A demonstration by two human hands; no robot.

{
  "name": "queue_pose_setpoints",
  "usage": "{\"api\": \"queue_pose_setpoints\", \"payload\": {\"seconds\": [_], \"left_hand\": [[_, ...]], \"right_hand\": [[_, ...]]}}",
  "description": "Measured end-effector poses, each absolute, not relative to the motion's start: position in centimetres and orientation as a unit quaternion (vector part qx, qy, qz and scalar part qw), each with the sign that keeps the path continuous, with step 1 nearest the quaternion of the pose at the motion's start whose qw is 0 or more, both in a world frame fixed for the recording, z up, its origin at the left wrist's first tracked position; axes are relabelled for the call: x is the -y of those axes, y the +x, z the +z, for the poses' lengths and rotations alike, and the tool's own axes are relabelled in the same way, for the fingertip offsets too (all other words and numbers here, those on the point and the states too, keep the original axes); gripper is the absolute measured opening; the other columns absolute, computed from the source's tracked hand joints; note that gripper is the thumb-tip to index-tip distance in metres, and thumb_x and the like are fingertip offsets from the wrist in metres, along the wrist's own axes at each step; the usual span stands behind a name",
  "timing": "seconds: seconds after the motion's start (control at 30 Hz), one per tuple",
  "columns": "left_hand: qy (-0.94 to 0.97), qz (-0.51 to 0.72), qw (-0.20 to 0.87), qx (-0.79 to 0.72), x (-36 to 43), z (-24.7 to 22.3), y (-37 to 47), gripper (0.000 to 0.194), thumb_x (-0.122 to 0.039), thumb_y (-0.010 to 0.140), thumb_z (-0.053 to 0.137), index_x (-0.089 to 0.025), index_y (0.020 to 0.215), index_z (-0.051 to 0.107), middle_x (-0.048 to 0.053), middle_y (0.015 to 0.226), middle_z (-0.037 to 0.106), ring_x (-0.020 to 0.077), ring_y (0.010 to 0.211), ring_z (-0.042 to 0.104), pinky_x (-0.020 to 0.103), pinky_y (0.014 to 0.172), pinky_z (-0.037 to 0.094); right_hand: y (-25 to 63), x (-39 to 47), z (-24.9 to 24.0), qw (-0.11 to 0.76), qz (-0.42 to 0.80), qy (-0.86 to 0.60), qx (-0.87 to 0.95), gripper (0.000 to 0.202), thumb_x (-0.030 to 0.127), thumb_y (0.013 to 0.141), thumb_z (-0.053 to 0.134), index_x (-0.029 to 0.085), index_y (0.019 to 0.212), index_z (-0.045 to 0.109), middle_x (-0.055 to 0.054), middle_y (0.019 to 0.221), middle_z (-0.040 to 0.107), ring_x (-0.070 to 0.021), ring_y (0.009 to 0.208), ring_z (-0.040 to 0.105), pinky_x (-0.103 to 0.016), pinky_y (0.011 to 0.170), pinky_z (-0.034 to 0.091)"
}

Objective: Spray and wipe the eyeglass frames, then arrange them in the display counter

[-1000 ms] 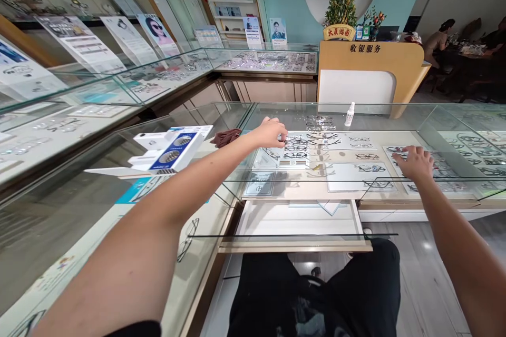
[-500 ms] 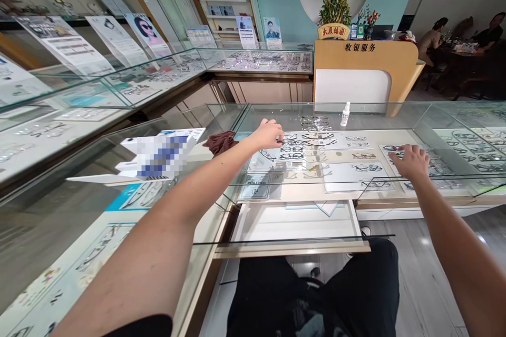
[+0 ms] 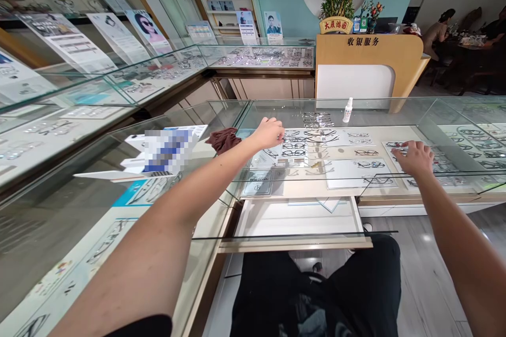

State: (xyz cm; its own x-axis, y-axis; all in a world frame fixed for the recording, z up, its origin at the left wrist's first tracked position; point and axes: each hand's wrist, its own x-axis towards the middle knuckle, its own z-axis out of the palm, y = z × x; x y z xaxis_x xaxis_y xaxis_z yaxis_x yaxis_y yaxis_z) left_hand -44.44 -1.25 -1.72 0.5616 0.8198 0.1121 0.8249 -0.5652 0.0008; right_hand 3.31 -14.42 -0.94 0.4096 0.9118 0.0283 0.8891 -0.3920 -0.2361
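My left hand (image 3: 270, 132) is over the glass counter with its fingers curled together; what they hold, if anything, is too small to make out. Just right of it, several eyeglass frames (image 3: 294, 145) show in a column. Farther right, my right hand (image 3: 414, 158) rests on the glass top (image 3: 395, 171), fingers spread and nothing in them. Between the hands, more glasses (image 3: 370, 164) lie on a white sheet (image 3: 336, 175). A crumpled brown cloth (image 3: 223, 140) sits left of my left hand.
A white spray bottle (image 3: 348, 110) stands toward the counter's far edge. An open drawer (image 3: 292, 245) juts out above my lap. White and blue folded boxes (image 3: 134, 160) lie at the left. Beyond are a wooden cashier desk (image 3: 356, 52) and seated people at the right.
The view has shifted slightly. Both hands keep nearly the same places and poses over the counter.
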Motion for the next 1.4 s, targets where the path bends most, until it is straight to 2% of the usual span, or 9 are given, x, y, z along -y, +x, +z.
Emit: {"api": "queue_pose_setpoints", "payload": {"seconds": [0.27,0.5,0.77,0.9,1.03,1.13,1.27,1.33,1.4], "left_hand": [[-0.889,-0.029,0.037,0.455,2.5,-1.4,-44.6,0.02,-0.03,0.09,0.068,-0.02,0.075,0.061,0.011,0.088,0.068,0.0304,0.102,0.055,0.047,0.097,0.036],[-0.891,-0.014,0.053,0.451,2.7,-1.1,-44.7,0.021,-0.036,0.092,0.068,-0.02,0.079,0.065,0.012,0.092,0.074,0.0313,0.104,0.058,0.046,0.097,0.037],[-0.887,-0.021,0.064,0.456,3.2,-0.4,-44.1,0.015,-0.025,0.092,0.066,-0.02,0.078,0.065,0.013,0.09,0.075,0.0316,0.103,0.06,0.047,0.096,0.039],[-0.905,-0.07,0.007,0.419,6.0,0.0,-42.1,0.019,-0.028,0.098,0.064,-0.02,0.082,0.068,0.01,0.096,0.077,0.0298,0.105,0.064,0.047,0.099,0.043],[-0.934,-0.03,-0.173,0.312,12.3,-3.3,-38.4,0.022,-0.043,0.107,0.063,-0.025,0.104,0.075,0.009,0.116,0.077,0.0256,0.107,0.07,0.043,0.097,0.055],[-0.935,0.003,-0.198,0.293,16.3,-7.6,-36.1,0.031,-0.045,0.106,0.067,-0.024,0.13,0.072,0.011,0.138,0.07,0.0236,0.118,0.07,0.044,0.102,0.062],[-0.923,0.01,-0.2,0.328,16.6,-12.1,-35.0,0.03,-0.042,0.105,0.07,-0.03,0.133,0.071,0.011,0.145,0.067,0.0245,0.125,0.068,0.042,0.103,0.062],[-0.908,0.006,-0.196,0.371,14.7,-13.7,-35.1,0.029,-0.042,0.106,0.068,-0.026,0.13,0.071,0.011,0.138,0.07,0.0231,0.117,0.07,0.041,0.099,0.063],[-0.885,-0.008,-0.182,0.429,12.0,-14.8,-35.6,0.029,-0.038,0.112,0.051,-0.02,0.118,0.073,0.012,0.121,0.073,0.0238,0.105,0.07,0.044,0.096,0.062]], "right_hand": [[3.3,14.2,-1.0,0.092,0.054,-0.84,0.532,0.05,0.051,0.106,0.044,0.016,0.14,0.054,-0.029,0.164,0.044,-0.0464,0.153,0.038,-0.055,0.126,0.03],[3.6,14.1,-1.3,0.108,0.048,-0.838,0.532,0.053,0.052,0.103,0.045,0.015,0.14,0.056,-0.03,0.163,0.046,-0.0463,0.151,0.038,-0.057,0.125,0.03],[3.4,14.2,-1.2,0.098,0.055,-0.842,0.528,0.058,0.053,0.104,0.04,0.014,0.144,0.054,-0.029,0.165,0.043,-0.0446,0.154,0.036,-0.054,0.127,0.027],[3.3,14.3,-1.2,0.093,0.048,-0.843,0.527,0.057,0.052,0.104,0.041,0.015,0.145,0.054,-0.028,0.164,0.045,-0.0446,0.153,0.038,-0.055,0.127,0.029],[3.5,14.3,-1.4,0.091,0.041,-0.843,0.529,0.055,0.051,0.105,0.041,0.014,0.144,0.055,-0.029,0.163,0.047,-0.0447,0.153,0.039,-0.057,0.127,0.03],[3.6,14.3,-1.5,0.098,0.041,-0.842,0.529,0.054,0.051,0.105,0.044,0.015,0.143,0.055,-0.029,0.162,0.048,-0.0464,0.152,0.04,-0.06,0.126,0.032],[3.5,14.4,-1.6,0.102,0.039,-0.842,0.528,0.054,0.051,0.105,0.044,0.015,0.143,0.056,-0.028,0.162,0.049,-0.0457,0.152,0.041,-0.06,0.126,0.033],[3.4,14.4,-1.5,0.098,0.039,-0.844,0.526,0.054,0.05,0.104,0.044,0.015,0.144,0.056,-0.028,0.162,0.049,-0.0449,0.153,0.041,-0.058,0.127,0.033],[3.4,14.5,-1.5,0.094,0.04,-0.848,0.521,0.055,0.05,0.104,0.044,0.015,0.144,0.056,-0.027,0.162,0.049,-0.044,0.153,0.041,-0.057,0.129,0.032]]}}
